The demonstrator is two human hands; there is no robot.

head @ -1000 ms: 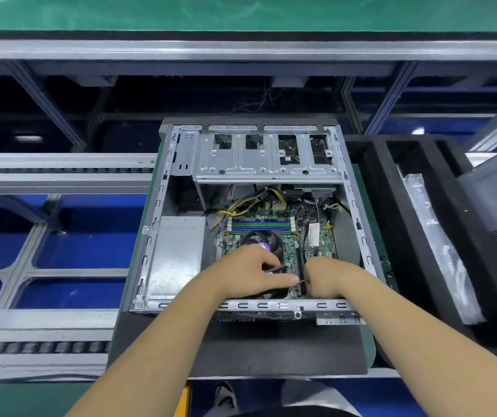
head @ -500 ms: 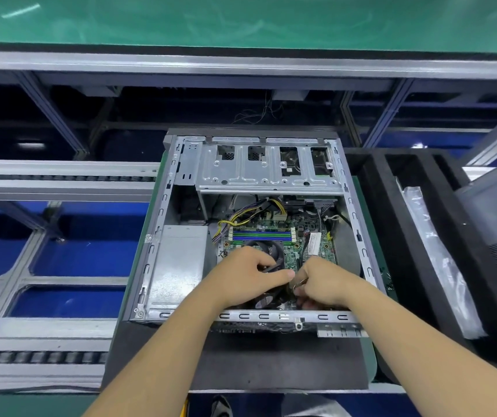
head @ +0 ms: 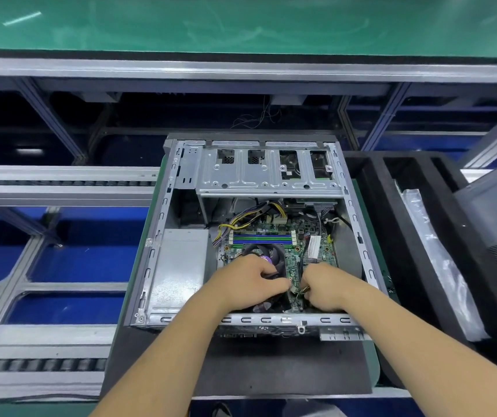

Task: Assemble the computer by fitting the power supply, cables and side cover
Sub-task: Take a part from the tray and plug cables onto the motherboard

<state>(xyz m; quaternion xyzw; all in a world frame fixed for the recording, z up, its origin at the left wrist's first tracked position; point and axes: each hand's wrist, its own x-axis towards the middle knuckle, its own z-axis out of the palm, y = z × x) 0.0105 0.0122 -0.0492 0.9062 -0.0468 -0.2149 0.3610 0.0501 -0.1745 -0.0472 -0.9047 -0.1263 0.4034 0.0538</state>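
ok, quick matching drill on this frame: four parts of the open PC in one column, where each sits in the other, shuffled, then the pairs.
Things:
1. power supply
2. drive cage
3. CPU fan
4. yellow cables

Places:
A. partly under the left hand
B. left side of the case, a plain grey box
C. far end of the case, spanning its width
D. just below the drive cage, above the memory slots

Pairs: 1-B, 2-C, 3-A, 4-D

The right hand pinches thin wires at the motherboard's near edge.
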